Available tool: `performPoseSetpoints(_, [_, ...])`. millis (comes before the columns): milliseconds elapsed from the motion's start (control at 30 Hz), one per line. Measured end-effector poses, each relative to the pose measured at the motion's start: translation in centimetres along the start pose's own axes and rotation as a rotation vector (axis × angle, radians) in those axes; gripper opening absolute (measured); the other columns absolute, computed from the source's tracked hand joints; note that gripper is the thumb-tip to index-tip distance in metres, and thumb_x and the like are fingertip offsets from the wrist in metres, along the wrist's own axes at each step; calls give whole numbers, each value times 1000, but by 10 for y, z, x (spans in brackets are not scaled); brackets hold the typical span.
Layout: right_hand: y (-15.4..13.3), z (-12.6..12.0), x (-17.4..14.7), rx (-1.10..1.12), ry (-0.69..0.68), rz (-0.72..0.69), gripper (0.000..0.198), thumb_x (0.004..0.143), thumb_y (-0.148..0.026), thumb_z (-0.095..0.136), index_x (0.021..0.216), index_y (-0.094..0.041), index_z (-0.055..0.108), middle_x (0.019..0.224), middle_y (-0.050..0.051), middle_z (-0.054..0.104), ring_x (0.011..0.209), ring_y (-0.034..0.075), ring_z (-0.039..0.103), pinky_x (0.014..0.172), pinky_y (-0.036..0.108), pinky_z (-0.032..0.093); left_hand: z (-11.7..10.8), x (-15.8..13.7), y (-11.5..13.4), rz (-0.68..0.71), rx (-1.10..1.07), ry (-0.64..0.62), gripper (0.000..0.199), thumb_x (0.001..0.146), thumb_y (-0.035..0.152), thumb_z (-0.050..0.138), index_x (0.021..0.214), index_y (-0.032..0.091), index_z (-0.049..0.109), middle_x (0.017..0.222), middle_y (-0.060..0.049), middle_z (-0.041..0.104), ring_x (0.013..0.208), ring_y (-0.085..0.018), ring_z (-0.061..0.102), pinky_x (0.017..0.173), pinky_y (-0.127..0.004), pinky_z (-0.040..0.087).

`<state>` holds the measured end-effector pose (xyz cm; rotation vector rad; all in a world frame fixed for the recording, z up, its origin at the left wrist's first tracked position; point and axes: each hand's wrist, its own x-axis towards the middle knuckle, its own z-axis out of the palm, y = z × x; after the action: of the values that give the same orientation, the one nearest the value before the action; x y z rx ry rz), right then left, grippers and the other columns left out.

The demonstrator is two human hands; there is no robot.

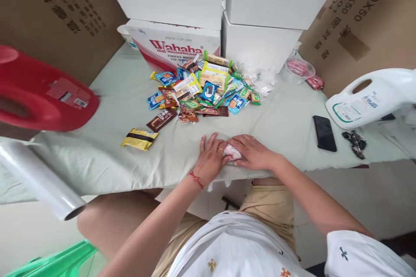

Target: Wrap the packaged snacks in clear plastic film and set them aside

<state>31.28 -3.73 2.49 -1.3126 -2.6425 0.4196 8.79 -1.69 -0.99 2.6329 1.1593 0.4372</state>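
Observation:
Near the table's front edge, a small pinkish-white packet [232, 152] with a shiny, crinkled surface lies between my hands. My left hand [210, 158] grips its left end, with the thumb at the near side and a ring and a red cord bracelet in view. From the right, my right hand [253, 151] closes over the packet with its thumb and fingers. Much of the packet is hidden under the fingers. Beyond them is a heap of wrapped snacks [209, 91], and a yellow snack packet [139, 139] lies apart to the left.
White cartons [260, 45] and cardboard boxes [364, 21] wall the back. A red jug [42, 91] and a plastic film roll [39, 179] are at left. On the right are a white jug [367, 99], a phone [325, 133], keys [354, 143] and a tub [297, 70].

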Motion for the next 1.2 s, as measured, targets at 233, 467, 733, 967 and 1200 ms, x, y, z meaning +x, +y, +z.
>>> performPoseSetpoints(233, [-2,3,5,-95,16,53,50,97,-42,61,140,-16,54,128,15,60,113,29,49,97,45,44,2,2,-13,-11,-57,20,50,95,55,56,127,17,63,140,-19,57,153,-42,27,121,-71,19])
performPoseSetpoints(467, [6,13,-7,66,89,11,69,92,-35,68,153,-19,40,144,16,51,128,30,47,108,49,43,4,-3,-6,-45,-51,16,55,91,53,64,132,16,62,140,-20,58,150,-42,31,121,-70,18])
performPoseSetpoints(733, [10,17,-26,285,237,100,65,89,-23,66,151,-23,45,130,14,55,120,28,54,101,47,51,-11,-9,-22,-44,-234,-46,123,70,71,76,163,15,18,166,-25,26,156,-42,17,123,-65,18])
performPoseSetpoints(967, [-17,5,-44,531,258,236,55,93,-34,67,145,-26,52,122,10,59,108,23,61,92,39,56,-19,-16,13,187,-220,-48,75,86,28,69,155,27,41,152,-17,50,144,-37,43,119,-60,30])
performPoseSetpoints(1200, [-25,-6,-88,847,109,310,83,80,-62,77,150,-26,49,148,14,50,117,24,62,94,35,55,-24,-3,52,104,-889,-503,50,87,20,56,137,22,54,108,-4,73,87,-19,67,77,-29,55])
